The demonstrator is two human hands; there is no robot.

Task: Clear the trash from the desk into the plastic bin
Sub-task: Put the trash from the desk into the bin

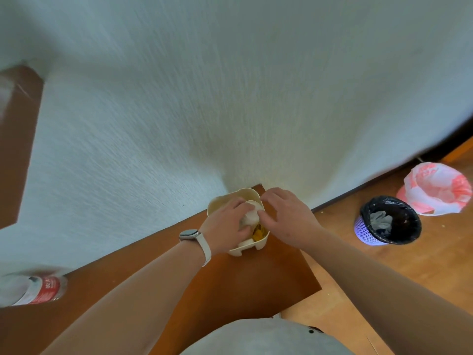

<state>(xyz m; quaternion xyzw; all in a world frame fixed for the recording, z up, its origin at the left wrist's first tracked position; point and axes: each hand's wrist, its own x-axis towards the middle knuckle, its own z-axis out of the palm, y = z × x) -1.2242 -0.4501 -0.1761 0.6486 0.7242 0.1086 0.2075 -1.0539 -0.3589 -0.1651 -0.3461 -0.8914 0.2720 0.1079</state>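
A small cream plastic bin (220, 201) stands at the far right corner of the brown desk (256, 278), against the wall. Inside it I see yellow scraps (258, 233) and a white piece (245, 243). My left hand (225, 229), with a watch on its wrist, is over the bin and grips a white paper cup (252, 213). My right hand (284, 216) hovers over the bin's right rim with fingers spread, its fingertips next to the cup. A plastic bottle (35, 290) with a red label lies on the desk at the far left.
On the wooden floor to the right stands a purple basket (363, 229) with a black liner. Beside it is a bin lined with a pink and white bag (437, 188). A white textured wall (230, 98) backs the desk.
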